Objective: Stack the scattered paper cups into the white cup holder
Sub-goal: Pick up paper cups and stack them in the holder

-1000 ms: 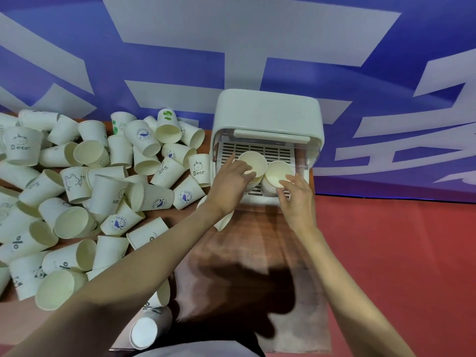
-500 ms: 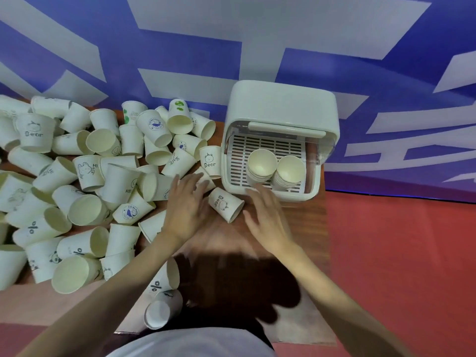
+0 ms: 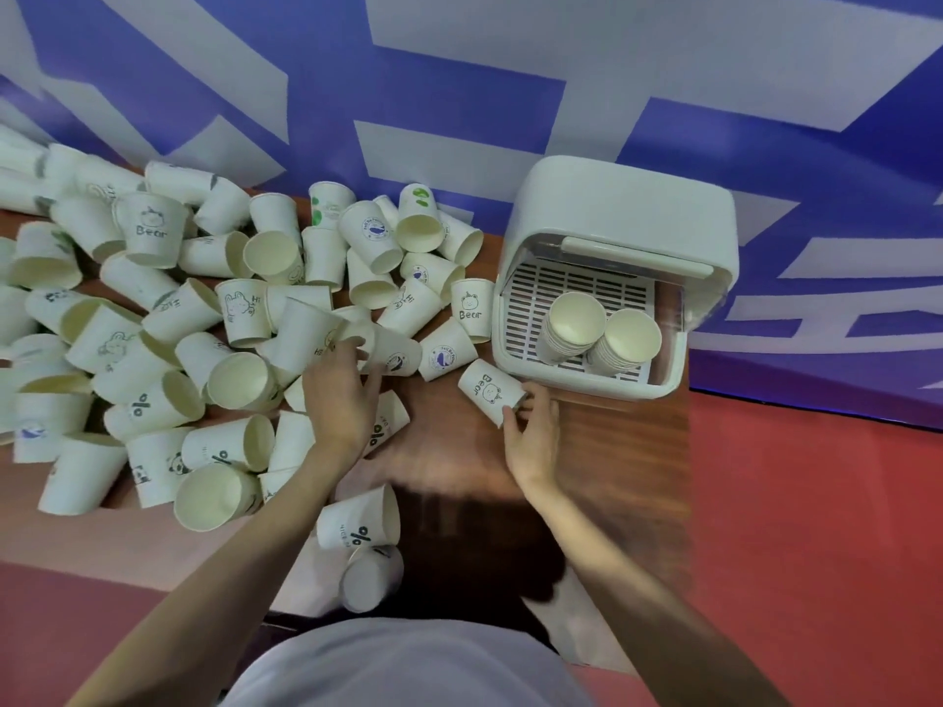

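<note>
Right hand (image 3: 530,436) grips a tipped-over "Bear" cup (image 3: 489,389) at its rim, thumb and fingers around it, just in front of the white cup holder (image 3: 620,232). Left hand (image 3: 341,395) is spread loosely over the scattered cups (image 3: 204,324), fingertips touching one lying cup (image 3: 393,352), nothing clearly grasped. Two stacks of cups (image 3: 604,331) stand side by side on the holder's slotted tray, mouths up. Wooden table (image 3: 459,466) underneath

Scattered white paper cups (image 3: 153,349) lie left of my left hand (image 3: 339,400); the white plastic cup holder (image 3: 620,222), with two cup stacks (image 3: 602,334) inside, sits beyond my right hand (image 3: 530,436).
</note>
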Tool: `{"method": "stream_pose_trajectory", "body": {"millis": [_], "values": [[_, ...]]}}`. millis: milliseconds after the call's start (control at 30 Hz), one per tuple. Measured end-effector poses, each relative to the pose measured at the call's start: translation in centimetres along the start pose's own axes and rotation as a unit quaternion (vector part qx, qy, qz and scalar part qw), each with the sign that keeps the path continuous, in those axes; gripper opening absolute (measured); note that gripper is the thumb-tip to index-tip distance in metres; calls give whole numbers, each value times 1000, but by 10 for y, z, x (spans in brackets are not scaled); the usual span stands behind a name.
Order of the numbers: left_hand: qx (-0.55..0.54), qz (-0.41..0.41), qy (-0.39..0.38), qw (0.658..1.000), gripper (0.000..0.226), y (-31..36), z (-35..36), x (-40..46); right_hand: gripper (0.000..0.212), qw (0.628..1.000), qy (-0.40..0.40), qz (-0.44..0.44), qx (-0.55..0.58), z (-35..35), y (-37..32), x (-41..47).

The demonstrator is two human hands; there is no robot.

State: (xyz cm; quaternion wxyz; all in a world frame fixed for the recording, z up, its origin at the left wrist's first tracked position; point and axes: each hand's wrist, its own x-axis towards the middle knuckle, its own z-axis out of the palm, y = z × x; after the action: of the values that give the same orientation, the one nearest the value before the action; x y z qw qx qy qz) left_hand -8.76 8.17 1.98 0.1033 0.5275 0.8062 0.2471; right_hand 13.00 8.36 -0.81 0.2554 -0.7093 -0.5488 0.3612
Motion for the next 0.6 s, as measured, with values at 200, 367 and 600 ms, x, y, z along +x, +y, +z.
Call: {"method": "stream_pose_trajectory", "body": {"millis": [200,367,600], "values": [[3,19,-9,1000,13,5,-1,-1,34,998,7,41,55,-2,-5,3],[-40,64,31,997,13,13,-15,-15,34,997,44,2,59,-22,1,-3],[-89,183,75,976,15,47,-22,-26,40,985,135,-97,45,-88,5,-7]]}}
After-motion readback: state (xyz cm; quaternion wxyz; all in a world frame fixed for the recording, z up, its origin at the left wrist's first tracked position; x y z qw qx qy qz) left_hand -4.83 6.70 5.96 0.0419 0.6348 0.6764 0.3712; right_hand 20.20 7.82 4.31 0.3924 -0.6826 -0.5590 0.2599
